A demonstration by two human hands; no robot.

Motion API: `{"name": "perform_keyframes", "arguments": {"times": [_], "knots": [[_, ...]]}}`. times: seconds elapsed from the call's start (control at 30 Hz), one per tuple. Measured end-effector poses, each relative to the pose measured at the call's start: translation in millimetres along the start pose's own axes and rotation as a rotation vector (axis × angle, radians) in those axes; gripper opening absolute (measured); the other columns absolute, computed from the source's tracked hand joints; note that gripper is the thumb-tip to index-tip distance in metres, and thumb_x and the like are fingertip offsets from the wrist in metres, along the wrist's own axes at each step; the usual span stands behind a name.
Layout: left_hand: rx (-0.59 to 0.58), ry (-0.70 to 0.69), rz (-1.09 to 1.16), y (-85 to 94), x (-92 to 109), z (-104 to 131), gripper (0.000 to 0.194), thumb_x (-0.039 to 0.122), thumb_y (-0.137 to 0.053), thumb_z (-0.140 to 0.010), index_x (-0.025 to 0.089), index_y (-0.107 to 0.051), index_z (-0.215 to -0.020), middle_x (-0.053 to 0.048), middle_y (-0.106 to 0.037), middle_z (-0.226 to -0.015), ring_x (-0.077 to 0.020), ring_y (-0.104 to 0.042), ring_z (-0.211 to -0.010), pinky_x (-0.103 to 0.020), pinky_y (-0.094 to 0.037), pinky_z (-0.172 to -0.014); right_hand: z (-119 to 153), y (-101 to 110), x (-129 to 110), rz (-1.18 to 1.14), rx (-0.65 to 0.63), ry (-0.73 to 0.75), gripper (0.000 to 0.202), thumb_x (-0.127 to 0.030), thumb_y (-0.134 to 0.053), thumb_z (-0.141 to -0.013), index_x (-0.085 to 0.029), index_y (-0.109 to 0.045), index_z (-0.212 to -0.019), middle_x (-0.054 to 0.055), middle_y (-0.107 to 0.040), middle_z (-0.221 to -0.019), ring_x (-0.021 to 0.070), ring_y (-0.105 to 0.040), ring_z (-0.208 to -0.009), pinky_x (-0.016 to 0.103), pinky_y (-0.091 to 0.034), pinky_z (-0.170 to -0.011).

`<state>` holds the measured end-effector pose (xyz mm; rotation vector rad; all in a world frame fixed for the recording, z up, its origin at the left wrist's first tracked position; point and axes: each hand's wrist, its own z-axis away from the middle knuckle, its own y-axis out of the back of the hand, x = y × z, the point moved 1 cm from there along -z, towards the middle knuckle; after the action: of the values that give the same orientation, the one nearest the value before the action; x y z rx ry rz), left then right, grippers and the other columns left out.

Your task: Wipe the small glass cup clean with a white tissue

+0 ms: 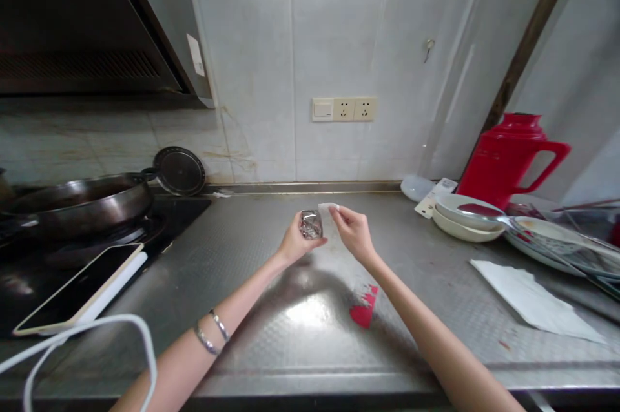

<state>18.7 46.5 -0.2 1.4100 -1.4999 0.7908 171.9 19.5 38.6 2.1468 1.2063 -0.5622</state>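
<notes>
Leftward: steel pan [87, 208] on black hob [188, 210]; phone [80, 289] at the hob's edge; white cable [145, 328] in the near corner. Rightward: red jug [504, 157], stacked bowls [467, 232], white sheet [533, 302] lying flat. Hands: left hand [294, 243], fingers curled round a small clear glass [311, 225], above mid-counter; right hand [356, 232], thumb and fingers pinching a white scrap [326, 206] just beside the glass. Room: steel counter [232, 231] stretching between hob and bowls, marked by a red patch [362, 315]; tiled wall [339, 31] behind, straight front edge nearest the wearer.
</notes>
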Motion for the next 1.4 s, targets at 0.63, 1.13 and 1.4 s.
{"name": "perform_keyframes", "arguments": {"times": [0.63, 1.13, 1.4], "knots": [[0.016, 0.014, 0.021, -5.1, -18, 10, 0.074, 0.011, -0.079, -0.047, 0.019, -0.046, -0.113, -0.004, -0.062, -0.099, -0.0192, -0.061, -0.088, -0.032, -0.050, -0.078, 17, -21, 12, 0.035, -0.108, 0.201, 0.026, -0.024, -0.045, -0.090, -0.023, -0.069, -0.100, 0.004, -0.074, -0.093, 0.0190, -0.070, -0.081, 0.025, -0.053, -0.068], [-0.028, 0.121, 0.078, -6.6, 0, 17, 0.069, 0.007, -0.069, -0.050, 0.021, -0.036, -0.109, 0.008, -0.049, -0.070, -0.0065, -0.047, -0.051, -0.018, -0.041, -0.043, 16, -18, 18, 0.068, -0.106, 0.296, 0.025, -0.020, -0.046, -0.089, -0.023, -0.069, -0.100, 0.006, -0.073, -0.097, 0.0202, -0.070, -0.088, 0.028, -0.055, -0.075], [0.021, 0.071, -0.029, 4.2, -11, 9, 0.068, 0.008, -0.064, -0.050, 0.022, -0.037, -0.111, 0.005, -0.051, -0.078, -0.0095, -0.050, -0.059, -0.020, -0.043, -0.049, 15, -12, 10, 0.075, -0.027, 0.327, 0.022, -0.022, -0.048, -0.090, -0.022, -0.069, -0.094, 0.005, -0.074, -0.091, 0.0182, -0.070, -0.081, 0.025, -0.055, -0.071]]}}
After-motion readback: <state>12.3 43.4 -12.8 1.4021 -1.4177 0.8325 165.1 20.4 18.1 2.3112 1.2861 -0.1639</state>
